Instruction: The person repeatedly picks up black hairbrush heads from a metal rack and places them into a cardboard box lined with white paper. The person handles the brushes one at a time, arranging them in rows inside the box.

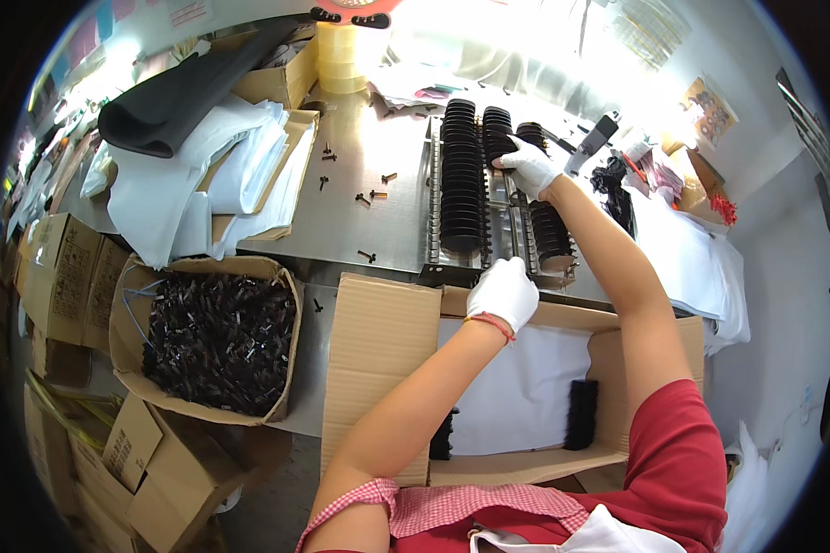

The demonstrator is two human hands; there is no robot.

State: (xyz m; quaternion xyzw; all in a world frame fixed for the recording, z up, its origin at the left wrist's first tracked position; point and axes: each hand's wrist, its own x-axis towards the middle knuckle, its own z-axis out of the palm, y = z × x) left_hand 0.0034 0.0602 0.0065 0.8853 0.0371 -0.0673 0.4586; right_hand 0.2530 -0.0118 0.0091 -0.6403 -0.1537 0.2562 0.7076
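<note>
Head camera showed a shiny metal table [290,241] reaching across the scene, with an open cardboard box [383,355] standing at its near side, between the person's forearms. A white sheet [526,396] lay inside that box, and a black bristly bundle [580,415] stood against the sheet's right edge. Left of it was a carton [292,369] heaped with small dark pieces [219,341]. White wrapping sheets [152,198] were piled at the table's far left.

Just beyond the open box, on the table, sat a metal rack [432,198] carrying black discs [460,184] packed upright in rows, the longest along its left side. The white-gloved right hand [528,168] reached over the rack, its bent fingers at the discs of the middle row; whether they pinched any could not be told. The white-gloved left hand [504,293] was curled at the rack's near edge, its fingertips hidden, so its grip could not be told either. A red band [494,324] circled the left wrist. Loose dark pins [378,194] lay scattered left of the rack.
</note>
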